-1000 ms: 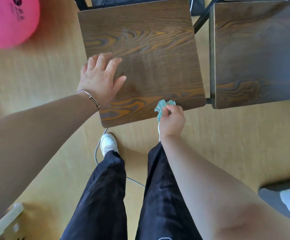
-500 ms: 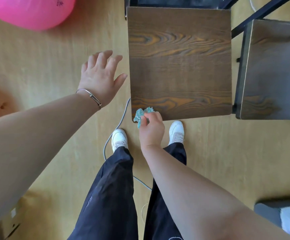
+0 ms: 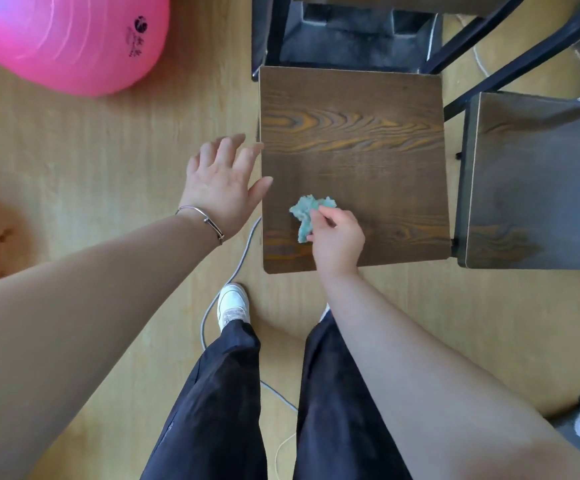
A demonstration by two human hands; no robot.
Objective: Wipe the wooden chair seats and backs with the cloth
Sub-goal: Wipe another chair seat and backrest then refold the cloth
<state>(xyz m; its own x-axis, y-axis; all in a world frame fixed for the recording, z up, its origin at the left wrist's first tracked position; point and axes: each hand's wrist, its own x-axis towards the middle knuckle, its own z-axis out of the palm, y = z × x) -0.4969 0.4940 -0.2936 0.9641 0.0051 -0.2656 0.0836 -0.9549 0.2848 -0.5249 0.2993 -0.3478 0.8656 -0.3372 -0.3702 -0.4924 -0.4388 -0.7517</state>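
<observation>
**Head view: cloth now further onto the seat**

Head camera shows me the right hand pinching the crumpled teal cloth between thumb and curled fingers. The cloth sits on the front-left part of the dark brown wooden chair seat. Half a second ago I saw that cloth at the seat's front left corner; it is now further in from the edge.

The left hand, with a thin silver bracelet at the wrist, is spread flat with straight fingers. Before, it hung over the yellow wooden floor, apart from the chair; now its thumb and fingertips reach the seat's left edge. I cannot tell whether they press on it.

A second dark wooden chair seat stands just to the right. A large pink ball lies at the upper left. A grey cable runs past one white shoe.
</observation>
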